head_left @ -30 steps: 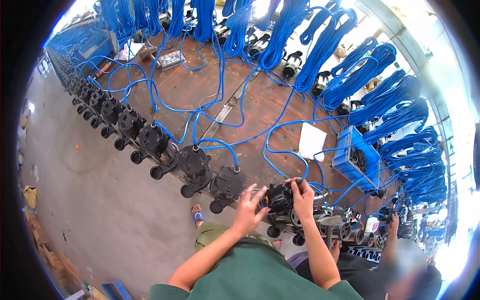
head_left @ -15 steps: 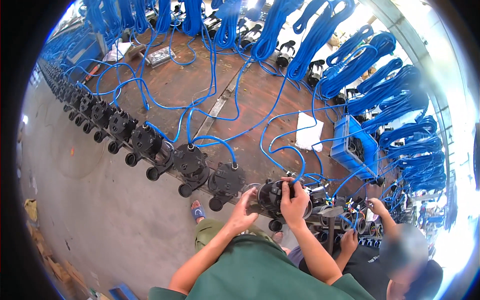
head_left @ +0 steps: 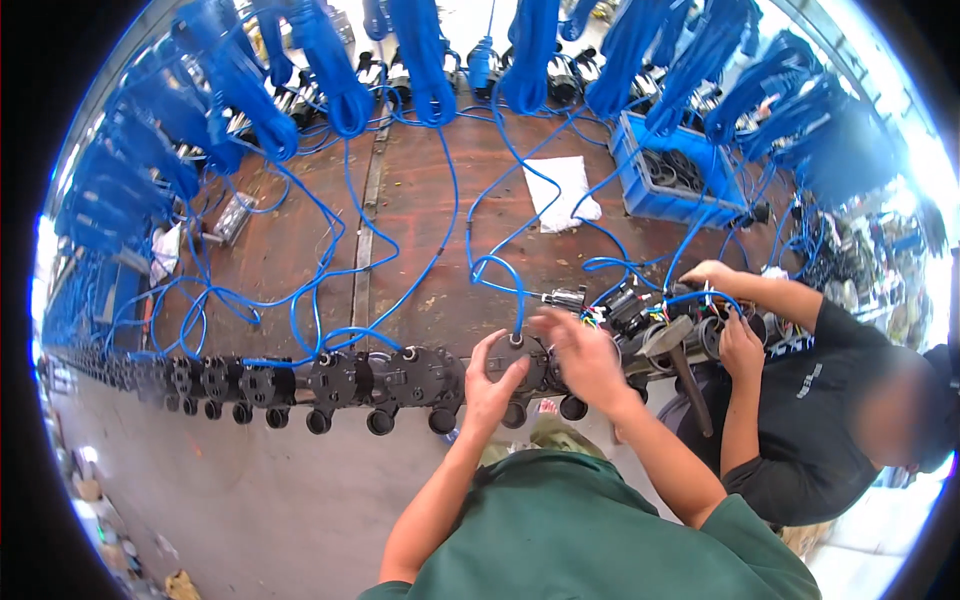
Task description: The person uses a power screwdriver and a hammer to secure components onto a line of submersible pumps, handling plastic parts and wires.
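At the lower middle of the frame, a black pump [head_left: 533,367] stands at the near edge of a brown surface [head_left: 420,250], a blue cable [head_left: 519,300] rising from its top, between the hands of a person in a green shirt [head_left: 540,530]. The left hand [head_left: 487,390] curves at the pump's left side, its grip wide, thumb and fingers apart; firm contact cannot be told. The right hand [head_left: 590,365], blurred, is just beside the pump's right side with fingers spread and its grip wide as well.

Similar black pumps [head_left: 270,380] line the edge toward the left of the frame. Right of the hands, a hammer [head_left: 690,385] lies with its handle past the edge. Beyond it, a co-worker in a black shirt [head_left: 800,440] handles a length of blue cord [head_left: 705,295]. Behind, a white packet [head_left: 562,195] lies near a blue bin [head_left: 685,200] of black parts [head_left: 672,168], while bundled blue cables [head_left: 432,65] hang across the top.
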`<move>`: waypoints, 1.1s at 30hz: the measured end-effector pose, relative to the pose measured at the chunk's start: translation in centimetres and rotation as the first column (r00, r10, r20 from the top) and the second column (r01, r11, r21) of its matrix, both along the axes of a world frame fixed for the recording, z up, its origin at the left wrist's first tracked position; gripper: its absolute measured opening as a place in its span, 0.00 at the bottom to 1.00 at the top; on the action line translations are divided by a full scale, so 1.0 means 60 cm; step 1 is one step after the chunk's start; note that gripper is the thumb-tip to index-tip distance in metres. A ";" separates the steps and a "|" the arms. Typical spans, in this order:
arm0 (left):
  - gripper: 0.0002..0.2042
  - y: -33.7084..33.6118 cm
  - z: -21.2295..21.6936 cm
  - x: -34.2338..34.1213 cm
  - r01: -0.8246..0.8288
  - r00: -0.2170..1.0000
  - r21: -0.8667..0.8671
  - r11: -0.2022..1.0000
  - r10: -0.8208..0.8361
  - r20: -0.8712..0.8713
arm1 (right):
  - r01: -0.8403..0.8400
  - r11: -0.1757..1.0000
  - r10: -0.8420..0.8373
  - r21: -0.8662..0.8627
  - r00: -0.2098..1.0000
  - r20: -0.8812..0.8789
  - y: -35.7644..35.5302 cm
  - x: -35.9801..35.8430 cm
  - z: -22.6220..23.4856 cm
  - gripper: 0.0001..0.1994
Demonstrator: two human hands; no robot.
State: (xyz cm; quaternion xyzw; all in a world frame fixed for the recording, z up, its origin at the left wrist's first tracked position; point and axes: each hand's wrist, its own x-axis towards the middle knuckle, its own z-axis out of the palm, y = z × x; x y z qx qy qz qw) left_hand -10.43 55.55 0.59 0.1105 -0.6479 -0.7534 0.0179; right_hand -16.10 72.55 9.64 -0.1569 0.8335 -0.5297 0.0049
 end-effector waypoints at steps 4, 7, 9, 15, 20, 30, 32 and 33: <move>0.26 0.013 0.018 0.003 -0.077 0.997 -0.014 0.997 0.077 -0.024 | 0.506 0.824 -0.452 0.253 0.858 -0.245 0.158 0.026 0.043 0.14; 0.25 0.025 0.024 0.012 -0.166 0.984 -0.119 0.979 0.157 -0.083 | 0.546 0.584 -0.464 0.601 0.832 -0.306 0.252 0.079 0.016 0.23; 0.25 0.025 0.026 0.011 -0.145 0.988 -0.132 0.981 0.135 -0.077 | 0.504 0.436 -0.443 0.746 0.841 -0.310 0.273 0.114 -0.006 0.26; 0.26 0.022 0.037 0.008 -0.106 0.994 -0.100 0.989 0.104 -0.027 | 0.405 0.491 -0.613 0.772 0.790 -0.025 0.319 0.095 -0.062 0.19; 0.27 0.026 0.032 0.008 -0.163 0.982 -0.162 0.973 0.145 -0.122 | 0.442 0.652 -0.628 0.616 0.770 0.113 0.298 0.105 -0.011 0.09; 0.27 0.015 0.043 0.001 -0.086 0.995 -0.203 0.975 0.074 -0.065 | 0.148 0.971 -0.225 0.188 0.834 0.503 0.168 0.138 0.058 0.09; 0.27 0.015 0.042 0.000 -0.087 0.994 -0.213 0.973 0.071 -0.080 | 0.113 0.953 -0.249 0.280 0.819 0.517 0.155 0.138 0.046 0.14; 0.27 0.015 0.043 -0.001 -0.088 0.993 -0.209 0.974 0.070 -0.091 | 0.123 0.955 -0.245 0.270 0.839 0.487 0.147 0.137 0.043 0.14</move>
